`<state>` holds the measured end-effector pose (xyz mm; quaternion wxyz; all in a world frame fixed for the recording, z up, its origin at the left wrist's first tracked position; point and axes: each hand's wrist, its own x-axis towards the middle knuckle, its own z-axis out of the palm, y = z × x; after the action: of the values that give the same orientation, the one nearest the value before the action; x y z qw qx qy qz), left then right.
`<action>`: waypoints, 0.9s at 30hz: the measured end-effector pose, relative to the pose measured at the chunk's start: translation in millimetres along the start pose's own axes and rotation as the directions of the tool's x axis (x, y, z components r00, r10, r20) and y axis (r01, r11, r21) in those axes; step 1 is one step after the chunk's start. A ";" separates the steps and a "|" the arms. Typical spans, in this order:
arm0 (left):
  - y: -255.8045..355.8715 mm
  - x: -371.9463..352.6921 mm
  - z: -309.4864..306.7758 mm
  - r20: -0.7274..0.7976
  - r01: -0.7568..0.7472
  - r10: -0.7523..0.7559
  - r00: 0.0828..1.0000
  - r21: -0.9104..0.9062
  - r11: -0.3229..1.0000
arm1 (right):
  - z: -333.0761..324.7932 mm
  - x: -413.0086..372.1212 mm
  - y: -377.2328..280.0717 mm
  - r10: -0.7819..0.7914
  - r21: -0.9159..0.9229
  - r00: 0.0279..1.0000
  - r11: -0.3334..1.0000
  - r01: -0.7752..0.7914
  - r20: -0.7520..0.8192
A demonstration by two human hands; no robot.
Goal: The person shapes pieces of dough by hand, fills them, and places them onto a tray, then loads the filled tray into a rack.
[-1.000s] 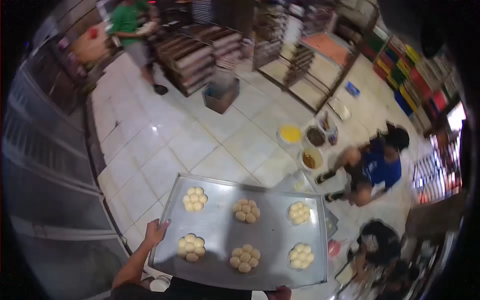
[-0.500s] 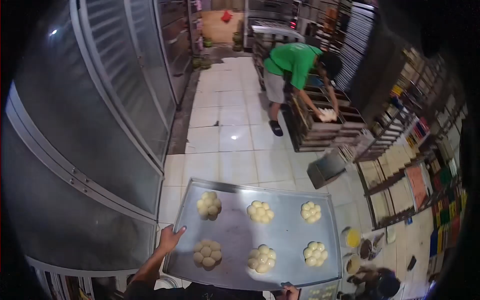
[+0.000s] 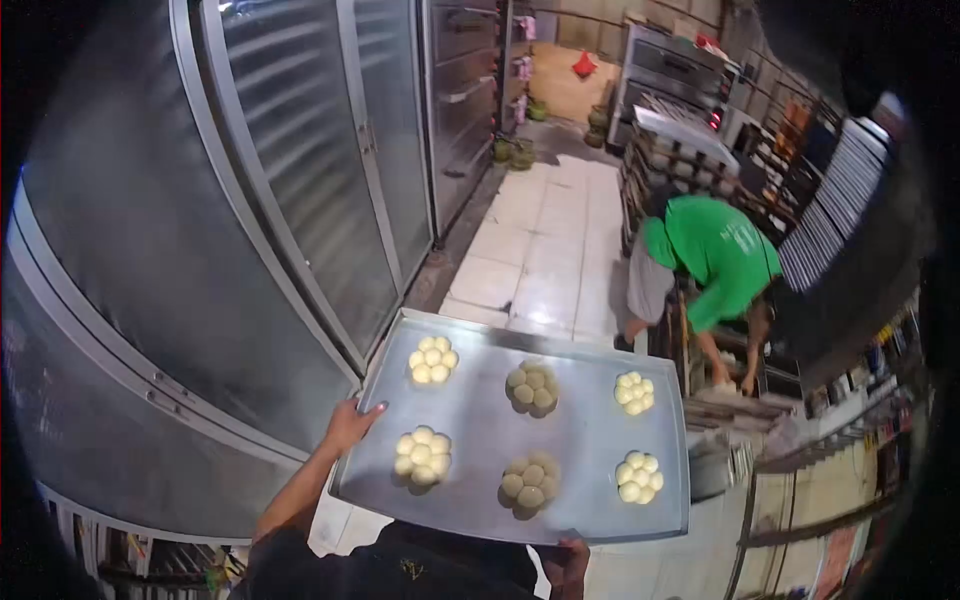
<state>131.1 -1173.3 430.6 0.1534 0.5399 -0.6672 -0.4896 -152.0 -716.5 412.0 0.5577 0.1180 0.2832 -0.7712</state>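
Note:
A wide metal baking tray (image 3: 585, 425) is held level in front of my body. On it sit several flower-shaped clusters of pale dough balls, spaced apart in two rows. One dough cluster (image 3: 422, 457) lies near the left edge, and a shaded one (image 3: 530, 483) sits at the near middle. My left hand (image 3: 350, 427) grips the tray's left side, thumb over the rim. At the near edge, right of the middle, my right hand (image 3: 568, 560) is closed around the rim; its fingers are partly hidden beneath the tray.
Large grey framed doors (image 3: 300, 130) line the left side, close to the tray. To the right, a person in a green shirt (image 3: 715, 255) bends over wooden crates (image 3: 690, 350). A tiled floor (image 3: 545, 240) runs ahead toward an oven (image 3: 670, 75) at the back.
The view has swung left, so the doors fill more of it. My hands still carry the tray, and shadow has shifted to the middle clusters. The person in green bends lower into the crates.

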 end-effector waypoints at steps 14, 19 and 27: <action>110.9 505.8 -41.3 -0.331 -0.350 0.387 0.861 0.168 0.922 | 186.9 391.9 -82.7 -0.017 -0.124 0.980 0.992 -0.008 -0.199; 273.8 794.3 3.9 -0.402 -0.338 0.344 0.848 0.090 0.937 | 172.7 542.1 -171.4 -0.064 -0.060 0.973 0.997 0.051 -0.220; 269.2 938.7 3.1 -0.505 -0.005 -0.096 0.858 -0.194 0.981 | 212.7 589.8 -252.3 -0.192 -0.157 0.893 0.978 0.138 -0.406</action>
<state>-371.9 -2005.9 345.4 0.3639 0.6492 -0.5400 -0.3931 -564.0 -1250.6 368.0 0.4226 0.2215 0.4528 -0.7533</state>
